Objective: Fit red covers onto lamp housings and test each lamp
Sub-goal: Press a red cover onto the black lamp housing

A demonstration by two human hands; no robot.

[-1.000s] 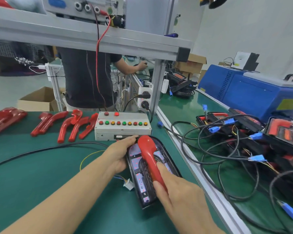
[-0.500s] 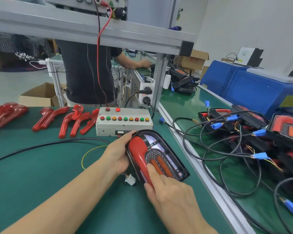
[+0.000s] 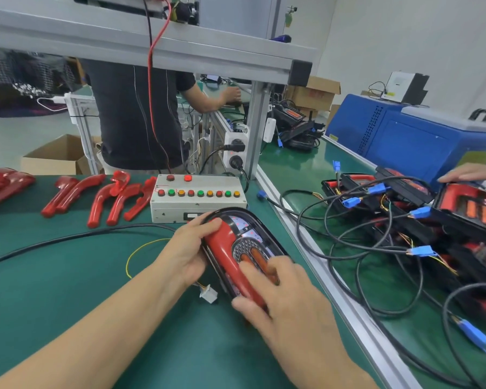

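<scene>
— Where did we have the lamp housing (image 3: 260, 234)?

— On the green mat (image 3: 68, 276), just in front of the test box (image 3: 198, 199), lying flat between our two hands. The red cover (image 3: 227, 256) sat along its left side, touching it along its length.

— And the left hand (image 3: 184, 254)?

— We had it curled round the housing's left edge, fingers over the top end of the red cover and thumb lower down the side, so it gripped housing and cover together.

— The right hand (image 3: 286, 301)?

— Its fingers were stretched out and pressing down: one on the lower part of the red cover, others on the orange strips beside it. It was somewhat blurred, so we could not tell more than that.

— What lay beyond the grip?

— Left of the left hand, a row of loose red covers (image 3: 96, 195) on the mat. Beneath that wrist, a white connector (image 3: 208, 294) on a yellow wire (image 3: 136, 252). Right of the right hand, past the rail, black cables with blue plugs (image 3: 421, 251) over more lamps, and another person's hand (image 3: 472, 175) resting there.
</scene>
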